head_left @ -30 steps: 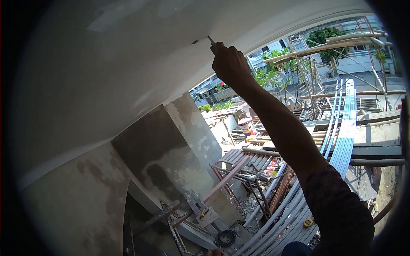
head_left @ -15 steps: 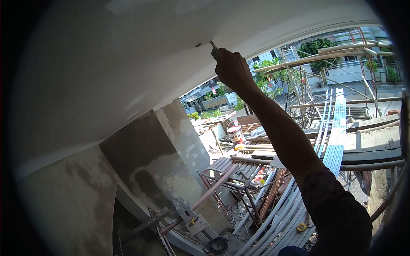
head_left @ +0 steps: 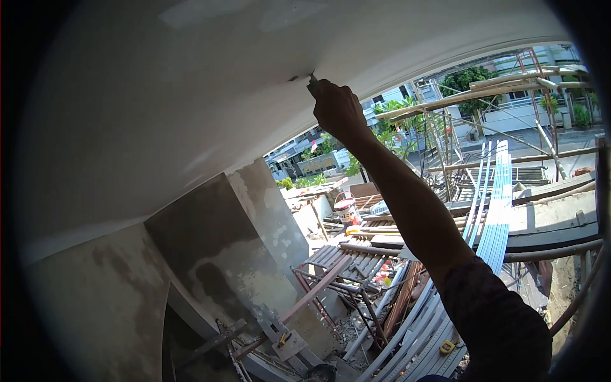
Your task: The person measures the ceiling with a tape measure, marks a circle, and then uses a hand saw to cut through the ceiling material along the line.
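My right hand (head_left: 337, 107) reaches up to the pale ceiling (head_left: 191, 114), its fingers closed around a small thin-bladed tool (head_left: 312, 85). The tool's exact kind is hard to make out in the shade. Its tip meets the ceiling surface, or comes very near it. Just left of that tip is a small dark hole or mark (head_left: 293, 79) in the ceiling. Lighter patches show elsewhere on the same surface. My left hand is out of view.
Below lie long metal channels (head_left: 493, 204), a yellow tape measure (head_left: 447, 347) and a metal-framed rack (head_left: 337, 267). A yellow-handled tool (head_left: 284, 339) rests on a board. A bucket (head_left: 345, 210) stands outside among timber; scaffold poles (head_left: 445, 100) cross at right. A patchy wall (head_left: 114, 299) is at left.
The view has tilted slightly upward, so the scene sits lower in the frame. My right hand keeps its grip on the tool, its tip still beside the dark mark.
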`<state>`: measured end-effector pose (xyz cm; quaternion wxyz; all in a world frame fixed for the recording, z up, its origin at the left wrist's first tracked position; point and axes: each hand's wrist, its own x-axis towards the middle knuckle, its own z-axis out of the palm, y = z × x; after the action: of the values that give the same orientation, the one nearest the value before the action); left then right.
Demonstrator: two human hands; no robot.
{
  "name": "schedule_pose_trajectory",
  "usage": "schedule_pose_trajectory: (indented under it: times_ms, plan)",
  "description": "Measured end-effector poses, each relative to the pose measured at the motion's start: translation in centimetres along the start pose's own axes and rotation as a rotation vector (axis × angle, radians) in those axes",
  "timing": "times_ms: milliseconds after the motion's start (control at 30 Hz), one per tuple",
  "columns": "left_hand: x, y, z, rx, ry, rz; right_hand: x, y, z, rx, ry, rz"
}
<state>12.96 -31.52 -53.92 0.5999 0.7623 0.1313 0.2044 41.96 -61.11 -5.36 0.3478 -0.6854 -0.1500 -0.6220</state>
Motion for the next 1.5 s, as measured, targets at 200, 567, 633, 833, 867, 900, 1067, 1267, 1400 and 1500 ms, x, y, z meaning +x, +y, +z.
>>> schedule_pose_trajectory:
  times_ms: [200, 567, 633, 833, 867, 900, 1067, 1267, 1400, 1500]
  plan:
    - [12.6, 30.4, 1.9, -0.414, -0.142, 0.717, 0.4, 0.0, -0.4, 0.059, -0.017, -0.012]
    - [18.1, 52.4, 7.8, -0.871, -0.322, 0.958, -0.3, 0.0, -1.0, 0.115, -0.022, 0.045]
    - [17.6, 52.7, 8.1, -0.886, -0.295, 0.982, 0.1, 0.5, -0.4, 0.119, -0.033, 0.035]
    - [17.7, 52.7, 7.9, -0.833, -0.286, 1.022, -1.4, 0.1, -0.5, 0.184, 0.090, -0.034]
    - [17.7, 52.5, 7.7, -0.816, -0.275, 1.007, -1.3, 0.1, -0.4, 0.165, 0.079, -0.016]
    - [17.7, 52.5, 7.5, -0.815, -0.268, 1.009, -1.4, 0.1, 0.0, 0.151, 0.067, 0.002]
    - [17.9, 52.5, 7.9, -0.902, -0.301, 1.008, -1.2, 0.5, 0.3, 0.175, 0.070, -0.019]
    - [18.2, 52.9, 7.4, -0.873, -0.320, 0.978, -0.4, 0.0, 0.2, 0.112, 0.032, 0.002]
    - [17.2, 52.6, 8.1, -0.870, -0.281, 0.979, -0.7, 1.3, 1.3, 0.126, 0.077, -0.060]
    - [17.2, 52.7, 7.9, -0.859, -0.270, 0.997, -1.3, 1.6, 1.0, 0.134, 0.085, -0.079]
